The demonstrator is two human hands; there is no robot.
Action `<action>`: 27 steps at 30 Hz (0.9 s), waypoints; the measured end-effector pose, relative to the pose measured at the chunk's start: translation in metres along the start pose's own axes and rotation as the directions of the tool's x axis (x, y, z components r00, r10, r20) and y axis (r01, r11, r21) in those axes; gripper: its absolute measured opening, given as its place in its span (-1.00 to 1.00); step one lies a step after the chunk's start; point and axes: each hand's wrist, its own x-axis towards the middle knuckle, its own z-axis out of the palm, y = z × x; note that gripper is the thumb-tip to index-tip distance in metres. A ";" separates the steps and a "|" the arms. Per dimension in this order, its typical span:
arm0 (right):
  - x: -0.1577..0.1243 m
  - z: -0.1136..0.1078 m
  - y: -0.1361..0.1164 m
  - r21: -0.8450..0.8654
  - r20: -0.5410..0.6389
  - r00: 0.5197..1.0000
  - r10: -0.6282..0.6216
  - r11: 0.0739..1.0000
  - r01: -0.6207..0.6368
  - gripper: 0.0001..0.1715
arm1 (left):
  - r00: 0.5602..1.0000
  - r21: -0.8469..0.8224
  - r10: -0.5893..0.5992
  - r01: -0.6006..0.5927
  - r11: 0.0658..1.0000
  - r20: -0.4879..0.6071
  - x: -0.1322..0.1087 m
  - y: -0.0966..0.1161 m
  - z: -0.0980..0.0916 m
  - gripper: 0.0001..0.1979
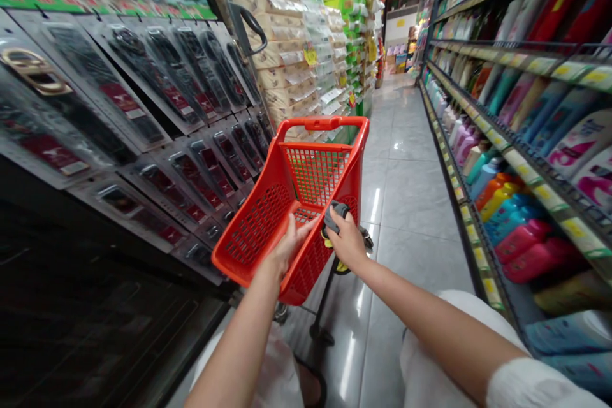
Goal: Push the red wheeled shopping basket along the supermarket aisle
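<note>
A red plastic shopping cart [301,274] with lattice walls stands tilted in view in front of me on dark legs with casters. My left hand [291,245] reaches into its basket with thumb and fingers stretched out, lying along the inner face of the right side wall. Outside that same wall, my right hand [348,243] is closed on a dark grey cloth [338,211] held against the cart's side. Yellow bits show just below the cloth; whether they belong to it I cannot tell. The cart's raised handle [329,122] is at the far end.
Hanging packs of belts [176,76] line a rack close on the left. Beyond it rise stacks of beige packages [282,32] and green packs [347,0]. Shelves of bottles [516,204] run along the right. Grey floor tiles [406,185] lead down the aisle.
</note>
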 end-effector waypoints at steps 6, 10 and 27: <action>-0.059 0.012 -0.017 -0.056 0.226 0.968 -0.107 0.991 0.122 -0.31 | 0.992 0.067 0.018 -0.010 0.998 -0.128 0.006 -0.001 -0.001 -0.15; -0.094 0.016 -0.028 -0.116 0.405 0.885 -0.232 0.947 0.301 -0.25 | 0.990 0.026 0.039 -0.035 0.999 -0.135 0.008 -0.002 0.001 -0.15; 0.017 -0.007 0.033 0.077 -0.154 0.985 -0.080 0.993 0.093 -0.19 | 0.945 0.393 0.121 0.009 0.919 -0.305 0.040 0.016 0.009 -0.24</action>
